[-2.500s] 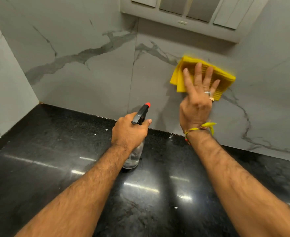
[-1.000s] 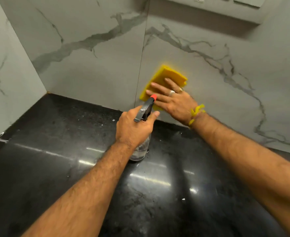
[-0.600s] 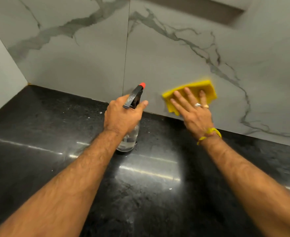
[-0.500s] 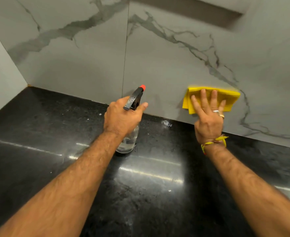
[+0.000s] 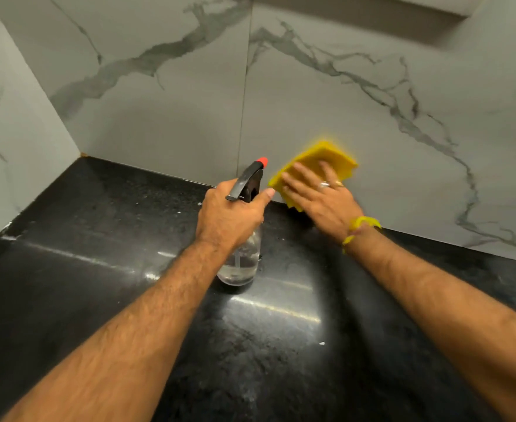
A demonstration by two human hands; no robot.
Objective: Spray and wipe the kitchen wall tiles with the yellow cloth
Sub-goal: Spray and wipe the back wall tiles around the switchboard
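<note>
Right hand (image 5: 320,202) lies flat on the yellow cloth (image 5: 326,158), fingers (image 5: 299,175) spread, pressing it against the marble wall tile (image 5: 357,117) just above the black desk (image 5: 281,345); cloth shows beyond the fingertips. Left hand (image 5: 229,217), just left of the cloth, is wrapped around the spray bottle (image 5: 241,260) standing on the desk, fingers curled round its neck

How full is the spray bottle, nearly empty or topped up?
Nearly empty. The clear spray bottle, gripped at the neck by the left hand, shows liquid only near its base on the counter.
</note>
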